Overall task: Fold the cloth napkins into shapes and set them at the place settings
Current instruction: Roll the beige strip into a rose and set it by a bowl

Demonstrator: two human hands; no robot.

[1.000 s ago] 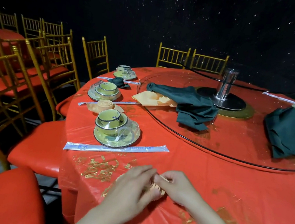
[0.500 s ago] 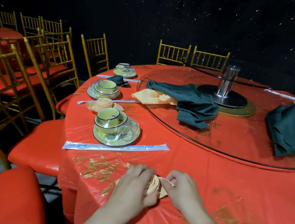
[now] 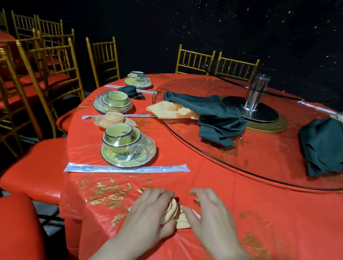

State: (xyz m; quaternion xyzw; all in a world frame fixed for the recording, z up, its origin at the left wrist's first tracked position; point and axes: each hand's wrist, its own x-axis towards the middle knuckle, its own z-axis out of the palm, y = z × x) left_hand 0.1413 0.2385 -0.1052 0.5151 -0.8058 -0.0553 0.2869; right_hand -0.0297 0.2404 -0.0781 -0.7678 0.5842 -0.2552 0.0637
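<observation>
Peach napkin (image 3: 173,209) half-rolled on the red counter (image 3: 245,196), lower centre of the frame.
The left hand (image 3: 150,212) closes its grip round the coil at its fingertips; the loose tail points right, reaching the right hand (image 3: 212,218), whose fingers spread wide and hold nothing.

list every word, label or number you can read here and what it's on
Nothing reads clearly.
Nearest chopstick sleeve: blue print, too blurred to read.
Red tablecloth: gold characters, crumpled, unreadable.
Nearest bowl: blue mark by the rim, too small to read.
Peach napkin: no print visible.
</observation>
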